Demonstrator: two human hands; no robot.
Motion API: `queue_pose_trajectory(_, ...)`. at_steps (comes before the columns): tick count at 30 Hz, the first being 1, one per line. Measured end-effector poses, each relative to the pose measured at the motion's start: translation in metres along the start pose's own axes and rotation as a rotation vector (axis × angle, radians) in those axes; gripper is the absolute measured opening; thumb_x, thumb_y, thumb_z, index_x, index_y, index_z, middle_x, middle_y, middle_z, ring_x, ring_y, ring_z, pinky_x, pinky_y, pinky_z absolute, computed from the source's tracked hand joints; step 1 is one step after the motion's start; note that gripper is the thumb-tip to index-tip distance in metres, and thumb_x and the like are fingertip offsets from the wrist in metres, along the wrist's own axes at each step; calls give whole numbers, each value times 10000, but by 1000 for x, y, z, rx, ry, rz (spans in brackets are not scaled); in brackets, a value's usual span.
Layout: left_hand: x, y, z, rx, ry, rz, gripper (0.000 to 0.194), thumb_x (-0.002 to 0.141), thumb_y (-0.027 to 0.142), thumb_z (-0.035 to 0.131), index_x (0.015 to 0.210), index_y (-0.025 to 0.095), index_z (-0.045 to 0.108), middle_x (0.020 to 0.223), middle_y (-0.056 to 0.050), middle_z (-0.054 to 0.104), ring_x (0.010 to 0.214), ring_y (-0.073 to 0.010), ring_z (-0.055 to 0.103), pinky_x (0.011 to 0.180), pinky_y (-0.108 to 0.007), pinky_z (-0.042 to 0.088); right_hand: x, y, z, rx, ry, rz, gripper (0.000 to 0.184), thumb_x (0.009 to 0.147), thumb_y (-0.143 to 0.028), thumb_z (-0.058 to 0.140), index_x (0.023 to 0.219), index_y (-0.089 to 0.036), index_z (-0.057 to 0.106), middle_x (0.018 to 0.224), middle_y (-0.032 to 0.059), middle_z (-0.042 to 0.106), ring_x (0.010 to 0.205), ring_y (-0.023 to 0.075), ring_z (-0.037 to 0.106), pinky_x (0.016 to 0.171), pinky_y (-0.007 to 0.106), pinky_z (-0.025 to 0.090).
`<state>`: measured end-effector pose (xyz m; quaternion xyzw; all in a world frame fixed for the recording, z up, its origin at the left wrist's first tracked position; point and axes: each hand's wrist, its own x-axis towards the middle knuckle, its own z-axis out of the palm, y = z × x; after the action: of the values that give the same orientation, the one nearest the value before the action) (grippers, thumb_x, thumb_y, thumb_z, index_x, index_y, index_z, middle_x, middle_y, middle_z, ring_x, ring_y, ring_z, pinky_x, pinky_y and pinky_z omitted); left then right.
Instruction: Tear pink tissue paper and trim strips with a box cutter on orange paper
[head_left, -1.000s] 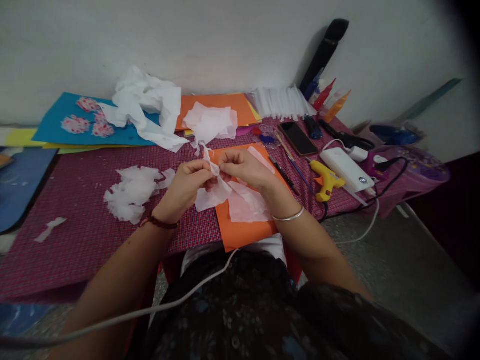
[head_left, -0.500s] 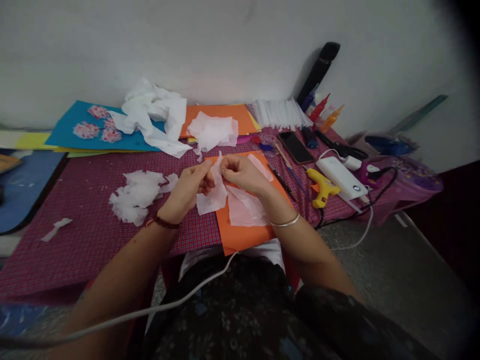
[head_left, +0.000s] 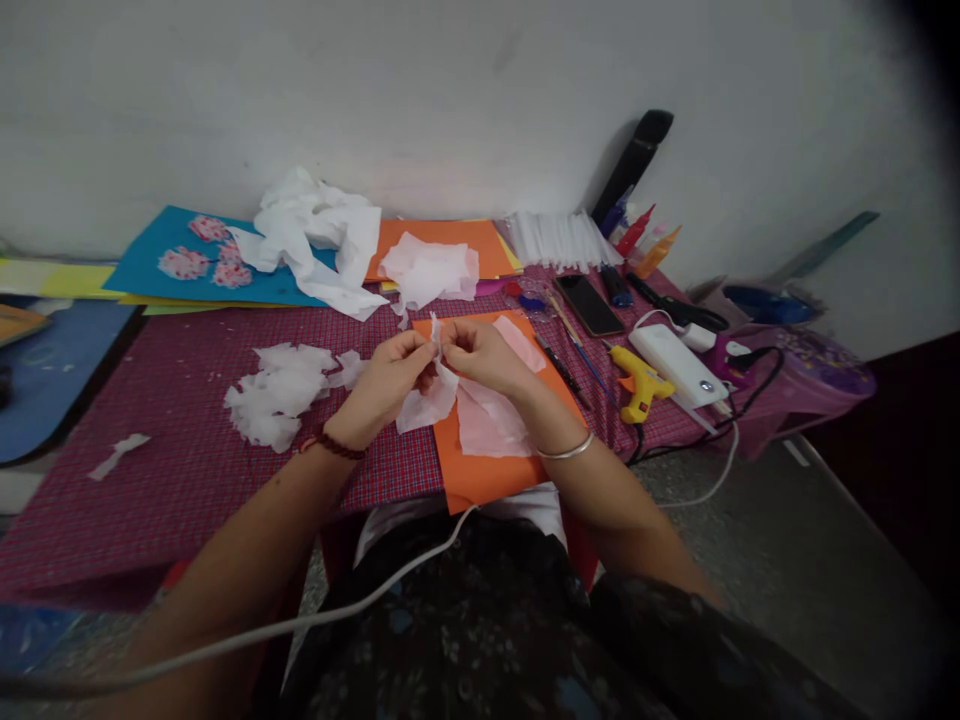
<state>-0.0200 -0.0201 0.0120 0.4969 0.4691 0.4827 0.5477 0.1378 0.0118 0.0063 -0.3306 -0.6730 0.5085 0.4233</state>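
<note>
My left hand point(head_left: 396, 372) pinches the left side of a thin white tissue piece point(head_left: 426, 406). Fingers of my right hand point(head_left: 484, 352) close on the same tissue from the other side, so both hands meet at its upper edge. Beneath them lies an orange sheet of paper point(head_left: 480, 487). Pale pink tissue point(head_left: 491, 420) rests on that sheet, under my right wrist. Left of my hands is a loose heap of torn white tissue point(head_left: 277, 392). Another tissue piece point(head_left: 431, 268) sits behind my hands on more orange paper.
At the right lie a yellow glue gun point(head_left: 637, 382), a white power strip point(head_left: 679, 365) with cords, a phone point(head_left: 590, 304) and brushes point(head_left: 577, 335). Crumpled white tissue point(head_left: 311, 230) covers part of a blue sheet point(head_left: 150, 250) at the back left. A white cable point(head_left: 322, 617) crosses my lap.
My two hands have stayed together while the tissue between them has folded and bunched, its lower part now smaller. The whole view has shifted slightly.
</note>
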Motion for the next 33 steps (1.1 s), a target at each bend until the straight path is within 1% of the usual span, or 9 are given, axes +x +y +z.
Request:
queue_pose_trajectory(4,0,-2,1,34,53,56,248,818,119,672,654,189,499,518,60,538,420,-58,505,431,-162,389,1,1,-3,-104,78,22,115,722,-231,573,696,-225,462,633,-77,447,591,82,390,564,259,302)
queue_pose_trajectory(7,1,-4,1,-9,85,97,262,738,65,699,729,206,479,543,88,537,427,-66,529,433,-167,427,1,3,-5,-169,92,21,123,726,-200,555,698,-231,438,634,-74,447,603,91,409,571,258,312)
queue_pose_trajectory(11,2,-6,-1,-14,106,131,284,757,125,741,786,215,473,560,93,549,422,-67,540,421,-166,434,0,4,-4,-86,3,-64,125,742,-177,547,817,-234,465,690,-70,491,621,100,463,587,256,363)
queue_pose_trajectory(13,3,-5,-2,-16,99,136,283,772,161,758,785,212,480,576,83,563,431,-62,543,419,-162,430,-1,3,-5,-62,-62,-139,193,747,-135,524,912,-231,494,744,-62,519,648,102,493,616,257,394)
queue_pose_trajectory(16,3,-4,-3,-42,85,126,272,766,143,757,775,209,492,587,77,563,436,-55,537,413,-157,418,-3,3,-7,-177,-129,-247,285,760,-84,513,1008,-218,553,842,-30,575,734,113,530,678,266,420)
queue_pose_trajectory(23,5,-2,-6,-42,54,91,218,745,79,674,762,210,501,561,76,549,419,-53,515,412,-160,401,-4,7,-9,-358,-138,-294,149,801,-86,536,873,-217,544,852,-16,584,741,122,518,701,277,415)
queue_pose_trajectory(28,5,0,-14,-38,35,142,139,699,93,643,755,205,584,582,61,562,433,-64,494,424,-188,392,-4,6,-13,-409,-98,-269,117,836,-132,606,816,-221,532,800,-18,569,740,137,506,702,283,394)
queue_pose_trajectory(30,4,2,-19,40,26,179,129,703,99,611,770,197,661,590,46,569,441,-69,480,431,-200,371,-4,5,-15,-436,-48,-245,109,814,-112,600,838,-214,568,801,-13,591,734,143,508,706,286,389)
queue_pose_trajectory(33,1,6,-27,245,2,230,223,750,114,560,825,198,753,600,21,580,479,-93,492,462,-220,363,-4,4,-17,-442,-23,-200,198,748,-50,536,858,-204,593,817,-5,616,748,147,526,718,283,392)
